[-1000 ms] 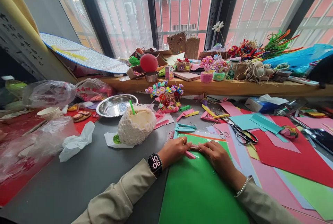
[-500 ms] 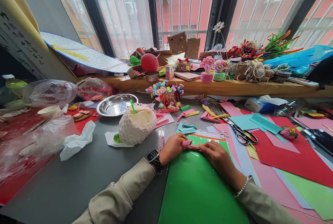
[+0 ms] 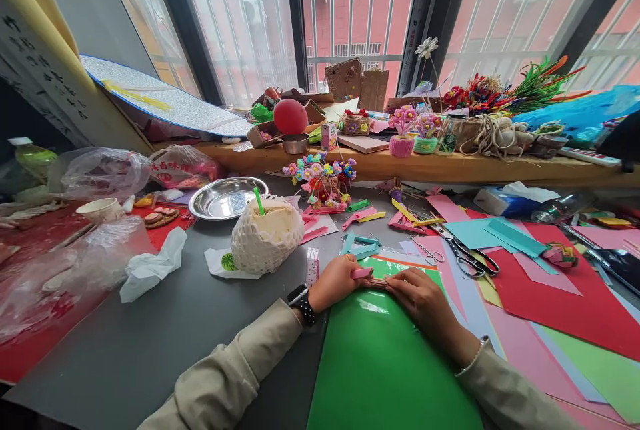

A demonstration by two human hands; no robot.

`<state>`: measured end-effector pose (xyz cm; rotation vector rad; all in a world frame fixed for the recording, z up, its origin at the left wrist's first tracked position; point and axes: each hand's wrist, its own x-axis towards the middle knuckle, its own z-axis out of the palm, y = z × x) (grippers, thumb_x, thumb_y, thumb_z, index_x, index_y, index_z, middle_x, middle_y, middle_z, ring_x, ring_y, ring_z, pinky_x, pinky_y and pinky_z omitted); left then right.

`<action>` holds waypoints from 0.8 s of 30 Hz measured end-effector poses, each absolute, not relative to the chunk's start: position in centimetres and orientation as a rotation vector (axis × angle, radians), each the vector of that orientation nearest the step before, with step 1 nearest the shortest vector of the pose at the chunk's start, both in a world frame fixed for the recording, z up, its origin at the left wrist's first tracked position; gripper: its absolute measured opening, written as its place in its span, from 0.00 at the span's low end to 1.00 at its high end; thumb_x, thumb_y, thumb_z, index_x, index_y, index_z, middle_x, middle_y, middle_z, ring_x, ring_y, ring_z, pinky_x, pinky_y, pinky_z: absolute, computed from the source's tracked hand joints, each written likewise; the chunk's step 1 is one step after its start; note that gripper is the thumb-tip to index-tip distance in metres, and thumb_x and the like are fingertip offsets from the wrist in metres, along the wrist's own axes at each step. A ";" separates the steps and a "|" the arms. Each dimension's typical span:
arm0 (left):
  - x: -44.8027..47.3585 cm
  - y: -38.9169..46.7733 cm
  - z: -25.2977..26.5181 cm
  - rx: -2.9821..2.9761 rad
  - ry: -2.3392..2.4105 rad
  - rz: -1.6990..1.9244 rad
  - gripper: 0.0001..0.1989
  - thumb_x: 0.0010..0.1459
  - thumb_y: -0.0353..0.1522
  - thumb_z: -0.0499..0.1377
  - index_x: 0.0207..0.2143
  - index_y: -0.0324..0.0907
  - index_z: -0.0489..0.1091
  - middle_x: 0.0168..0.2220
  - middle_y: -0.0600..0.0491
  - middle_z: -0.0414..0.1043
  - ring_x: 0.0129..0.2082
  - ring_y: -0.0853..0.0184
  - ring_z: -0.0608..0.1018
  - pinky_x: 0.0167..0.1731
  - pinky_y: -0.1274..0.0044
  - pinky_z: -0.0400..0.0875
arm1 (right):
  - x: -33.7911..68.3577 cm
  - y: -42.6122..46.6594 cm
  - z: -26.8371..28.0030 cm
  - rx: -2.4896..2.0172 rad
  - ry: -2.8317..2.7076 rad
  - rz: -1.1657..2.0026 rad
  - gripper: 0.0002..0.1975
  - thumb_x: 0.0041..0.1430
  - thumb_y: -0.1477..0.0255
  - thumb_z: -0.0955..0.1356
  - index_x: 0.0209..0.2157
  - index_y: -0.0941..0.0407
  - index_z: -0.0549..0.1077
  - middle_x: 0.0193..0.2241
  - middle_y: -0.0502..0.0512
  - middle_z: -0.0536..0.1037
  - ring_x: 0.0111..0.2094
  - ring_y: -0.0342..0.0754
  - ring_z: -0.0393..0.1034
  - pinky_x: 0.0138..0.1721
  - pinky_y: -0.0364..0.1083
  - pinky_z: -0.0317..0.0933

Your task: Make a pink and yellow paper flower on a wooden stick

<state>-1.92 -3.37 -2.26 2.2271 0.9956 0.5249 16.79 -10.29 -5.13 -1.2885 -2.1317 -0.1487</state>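
My left hand point(image 3: 337, 281), with a dark watch at its wrist, is closed around a folded pink paper strip point(image 3: 362, 273). My right hand point(image 3: 420, 297) pinches the right end of a thin brownish-pink strip point(image 3: 379, 283) that runs between both hands; its exact kind is unclear. Both hands rest over a glossy green sheet point(image 3: 385, 363). Beyond them lie folded teal paper pieces point(image 3: 361, 245). To the left of my left hand is a small clear ruler point(image 3: 313, 266). Small scissors point(image 3: 429, 251) lie beyond my right hand.
Large black-handled scissors point(image 3: 465, 253) and coloured paper sheets point(image 3: 560, 297) spread across the right. Left of the hands sit a net-wrapped coconut point(image 3: 267, 235) with a green straw, a metal plate point(image 3: 227, 183) and a crumpled tissue point(image 3: 155, 267). Craft flowers point(image 3: 325, 180) stand behind.
The whole view has shifted slightly to the right. Both hands keep nearly the same hold on the strips. The watch display has gone dark.
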 end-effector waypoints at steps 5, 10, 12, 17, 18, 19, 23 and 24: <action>-1.9 -4.0 -2.6 2.230 1.002 0.609 0.09 0.50 0.30 0.55 0.22 0.36 0.73 0.24 0.53 0.64 0.24 0.73 0.65 0.25 0.82 0.59 | 17.2 -10.0 -4.7 -1.329 -2.161 -0.007 0.10 0.56 0.70 0.62 0.32 0.56 0.74 0.29 0.56 0.74 0.31 0.46 0.67 0.32 0.45 0.62; -2.0 -4.4 -3.0 2.258 0.957 0.660 0.11 0.52 0.29 0.52 0.23 0.37 0.73 0.24 0.52 0.64 0.25 0.72 0.66 0.26 0.81 0.60 | 17.1 -9.2 -3.2 -1.456 -2.229 0.150 0.05 0.50 0.70 0.67 0.29 0.55 0.74 0.27 0.54 0.75 0.31 0.47 0.69 0.31 0.45 0.63; -2.1 -4.4 -3.2 2.271 0.933 0.670 0.11 0.52 0.29 0.52 0.23 0.38 0.73 0.25 0.52 0.64 0.26 0.72 0.67 0.27 0.81 0.60 | 16.7 -8.8 -2.6 -1.482 -2.270 0.181 0.04 0.48 0.72 0.68 0.29 0.54 0.74 0.27 0.53 0.75 0.30 0.47 0.70 0.31 0.44 0.63; -2.1 -4.4 -3.4 2.282 0.921 0.654 0.10 0.52 0.29 0.53 0.24 0.38 0.74 0.24 0.52 0.64 0.26 0.72 0.66 0.26 0.81 0.60 | 15.9 -8.0 -2.0 -1.470 -2.368 0.206 0.05 0.48 0.75 0.67 0.24 0.53 0.75 0.23 0.51 0.74 0.25 0.44 0.69 0.24 0.40 0.59; -2.1 -4.3 -3.4 2.277 0.922 0.657 0.11 0.52 0.29 0.53 0.24 0.38 0.74 0.24 0.52 0.63 0.26 0.72 0.66 0.26 0.81 0.60 | 15.8 -7.9 -2.0 -1.481 -2.372 0.190 0.06 0.48 0.75 0.66 0.24 0.53 0.75 0.22 0.51 0.74 0.24 0.44 0.69 0.24 0.40 0.58; -2.1 -4.3 -3.4 2.270 0.919 0.660 0.10 0.52 0.29 0.53 0.23 0.38 0.73 0.24 0.52 0.63 0.26 0.72 0.66 0.26 0.80 0.60 | 15.8 -7.9 -2.1 -1.491 -2.371 0.180 0.06 0.49 0.74 0.66 0.24 0.53 0.75 0.22 0.51 0.74 0.24 0.44 0.69 0.24 0.40 0.58; -2.2 -4.1 -2.9 2.152 0.885 0.732 0.10 0.50 0.32 0.55 0.22 0.36 0.71 0.26 0.52 0.65 0.28 0.71 0.67 0.29 0.79 0.62 | 15.8 -8.0 -2.2 -1.492 -2.340 0.194 0.07 0.49 0.74 0.65 0.23 0.54 0.75 0.22 0.52 0.74 0.24 0.45 0.69 0.24 0.41 0.58; -2.2 -4.0 -2.6 2.081 0.881 0.774 0.10 0.50 0.34 0.55 0.22 0.37 0.70 0.26 0.52 0.65 0.28 0.71 0.67 0.30 0.79 0.62 | 15.9 -8.2 -2.2 -1.483 -2.323 0.201 0.07 0.49 0.74 0.65 0.23 0.55 0.75 0.22 0.52 0.74 0.24 0.45 0.69 0.24 0.41 0.59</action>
